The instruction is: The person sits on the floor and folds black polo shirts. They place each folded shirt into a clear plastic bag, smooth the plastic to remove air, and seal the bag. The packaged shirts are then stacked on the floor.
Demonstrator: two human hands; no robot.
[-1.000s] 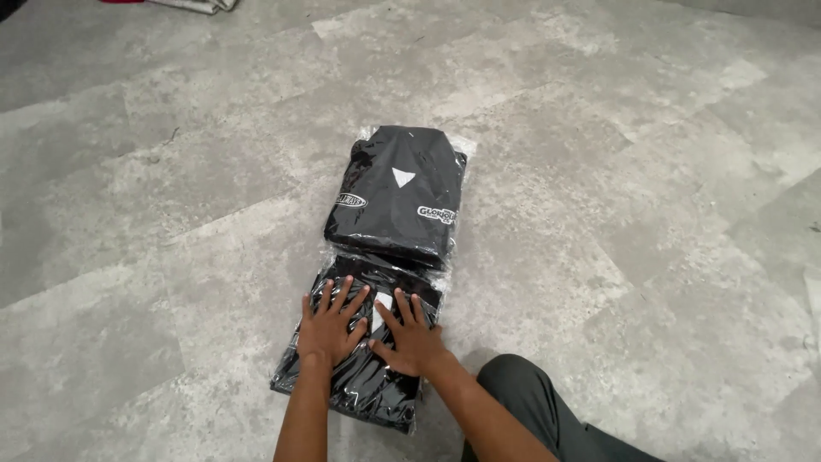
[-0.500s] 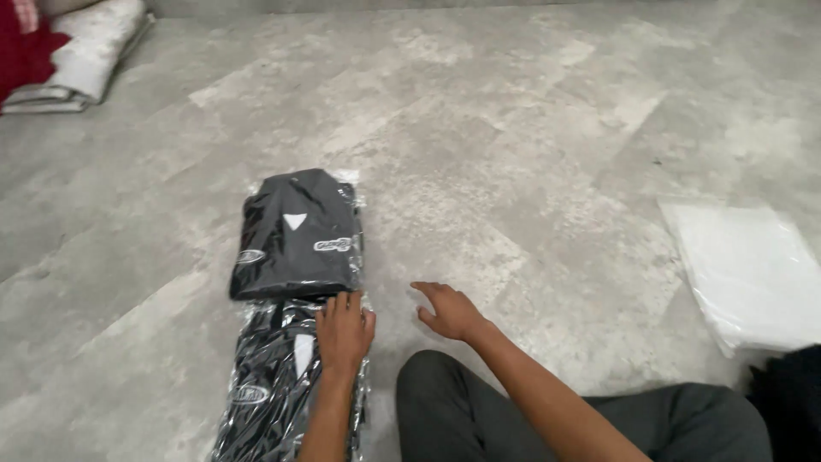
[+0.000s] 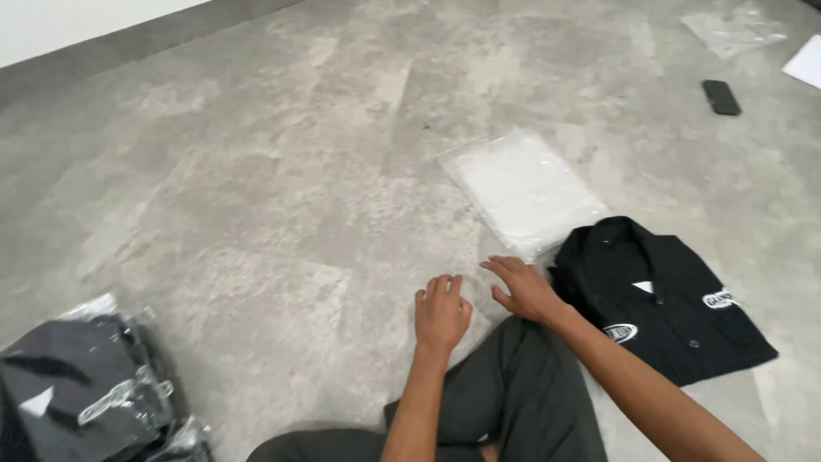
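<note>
Head camera, looking down at a grey floor [image 3: 282, 197]. Both hands are empty with fingers spread. The left hand [image 3: 442, 311] hovers over the floor above the person's knee [image 3: 513, 376]. The right hand [image 3: 523, 287] reaches toward a clear plastic bag [image 3: 523, 190], just beside a black shirt [image 3: 663, 299] lying flat. Bagged black shirts [image 3: 81, 389] sit far left.

Grey mottled floor [image 3: 256, 171] throughout. A light wall [image 3: 77, 26] with a dark skirting runs along the upper left edge. A stack of bagged black shirts [image 3: 81, 389] lies at lower left, wrapped in clear plastic. A black phone [image 3: 721, 97] lies flat at upper right. A crumpled clear bag [image 3: 734, 27] sits beyond it, and a white sheet [image 3: 806, 62] touches the right edge.
</note>
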